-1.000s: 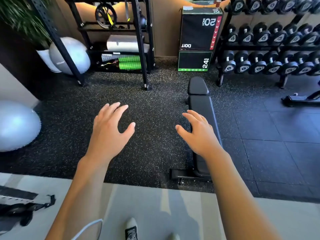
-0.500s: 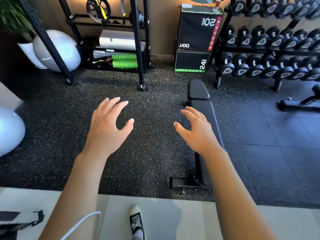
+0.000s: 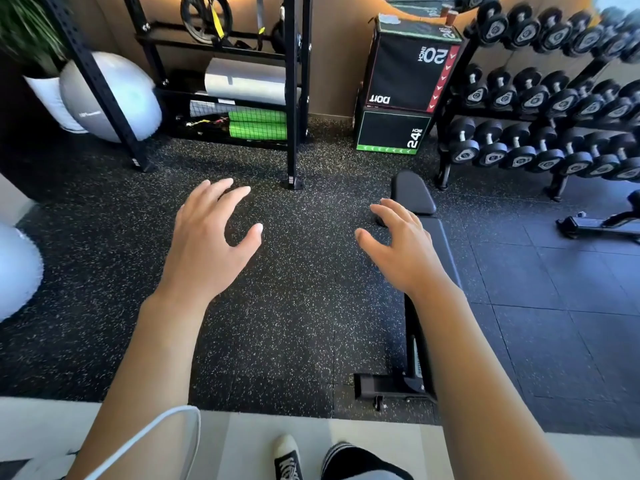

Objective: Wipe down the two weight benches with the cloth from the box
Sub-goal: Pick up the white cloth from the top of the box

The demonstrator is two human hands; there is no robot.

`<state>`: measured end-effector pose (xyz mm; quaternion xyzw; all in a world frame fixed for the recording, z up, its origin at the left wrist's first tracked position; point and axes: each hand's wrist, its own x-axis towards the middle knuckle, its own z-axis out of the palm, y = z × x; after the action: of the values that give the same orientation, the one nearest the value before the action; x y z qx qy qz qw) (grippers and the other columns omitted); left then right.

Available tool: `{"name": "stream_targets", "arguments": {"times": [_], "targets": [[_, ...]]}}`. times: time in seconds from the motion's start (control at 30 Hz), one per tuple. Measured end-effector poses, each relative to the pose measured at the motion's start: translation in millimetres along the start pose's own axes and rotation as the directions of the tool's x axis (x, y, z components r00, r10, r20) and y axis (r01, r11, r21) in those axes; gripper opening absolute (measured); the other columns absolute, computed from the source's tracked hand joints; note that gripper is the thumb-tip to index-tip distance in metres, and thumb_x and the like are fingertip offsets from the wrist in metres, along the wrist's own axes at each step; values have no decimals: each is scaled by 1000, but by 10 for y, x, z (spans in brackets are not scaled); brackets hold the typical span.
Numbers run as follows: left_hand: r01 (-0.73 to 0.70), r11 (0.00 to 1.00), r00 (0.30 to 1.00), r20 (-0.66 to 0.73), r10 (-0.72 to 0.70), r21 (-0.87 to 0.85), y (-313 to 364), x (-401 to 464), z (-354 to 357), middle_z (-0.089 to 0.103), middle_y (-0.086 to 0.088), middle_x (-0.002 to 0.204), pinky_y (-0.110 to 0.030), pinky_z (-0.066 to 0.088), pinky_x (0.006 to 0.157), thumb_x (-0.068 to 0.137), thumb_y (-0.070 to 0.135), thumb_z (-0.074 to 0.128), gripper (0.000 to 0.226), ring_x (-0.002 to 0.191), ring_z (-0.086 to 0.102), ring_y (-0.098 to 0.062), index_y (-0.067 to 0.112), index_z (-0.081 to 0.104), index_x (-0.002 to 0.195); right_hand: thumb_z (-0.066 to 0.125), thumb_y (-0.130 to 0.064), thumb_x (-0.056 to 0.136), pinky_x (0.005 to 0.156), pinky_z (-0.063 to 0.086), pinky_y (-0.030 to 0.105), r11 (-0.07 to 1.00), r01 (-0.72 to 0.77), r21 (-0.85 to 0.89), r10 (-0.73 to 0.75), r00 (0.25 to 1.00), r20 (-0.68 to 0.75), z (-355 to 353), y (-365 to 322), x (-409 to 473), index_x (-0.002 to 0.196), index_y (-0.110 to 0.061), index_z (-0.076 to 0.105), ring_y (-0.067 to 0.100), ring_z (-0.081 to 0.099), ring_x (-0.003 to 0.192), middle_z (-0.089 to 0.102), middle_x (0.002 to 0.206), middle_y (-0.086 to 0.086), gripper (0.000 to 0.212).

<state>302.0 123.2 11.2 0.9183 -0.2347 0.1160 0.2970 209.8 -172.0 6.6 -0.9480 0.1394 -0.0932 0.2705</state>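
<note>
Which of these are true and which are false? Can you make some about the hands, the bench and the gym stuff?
1. Both hands hold nothing. True: the left hand and right hand hover with spread fingers.
2. The right hand holds a cloth. False: no cloth is in view.
3. The weight bench is black. True.
4. The dumbbell rack stands on the left. False: it stands on the right.
5. The green rolls lie on the bench. False: they lie in the shelf unit.

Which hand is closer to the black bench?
The right hand, probably. It hovers open over the weight bench, while the left hand is open over bare floor. No cloth is in view yet.
</note>
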Motion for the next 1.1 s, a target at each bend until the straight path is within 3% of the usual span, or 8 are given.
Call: {"name": "stream_targets", "arguments": {"times": [0.47, 0.7, 1.1], "targets": [[0, 1000, 1000, 9, 0, 11, -346, 1031, 287, 39, 1, 165, -60, 26, 127, 101, 41, 63, 58, 159, 22, -23, 25, 48, 154, 51, -60, 98, 124, 21, 52, 998, 38, -40, -37, 999, 29, 216, -45, 1163, 157, -29, 41, 16, 21, 155, 30, 166, -11, 67], [-13, 998, 999, 32, 11, 58, -318, 2038, 676, 38, 2, 165, -58, 24, 128, 97, 55, 49, 64, 159, 22, -23, 27, 47, 154, 48, -63, 97, 122, 22, 53, 998, 37, -54, -36, 999, 19, 177, 285, 2202, 156, -29, 41, 17, 21, 155, 31, 166, -10, 69], [-25, 970, 997, 71, 8, 241, -8, 3434, 1260, 40, -1, 165, -61, 26, 126, 100, 48, 57, 60, 158, 25, -26, 24, 48, 154, 50, -60, 98, 124, 21, 60, 995, 34, -95, -35, 999, -13, -4, 878, 3676, 157, -24, 39, 25, 18, 155, 28, 168, -2, 70]]}}
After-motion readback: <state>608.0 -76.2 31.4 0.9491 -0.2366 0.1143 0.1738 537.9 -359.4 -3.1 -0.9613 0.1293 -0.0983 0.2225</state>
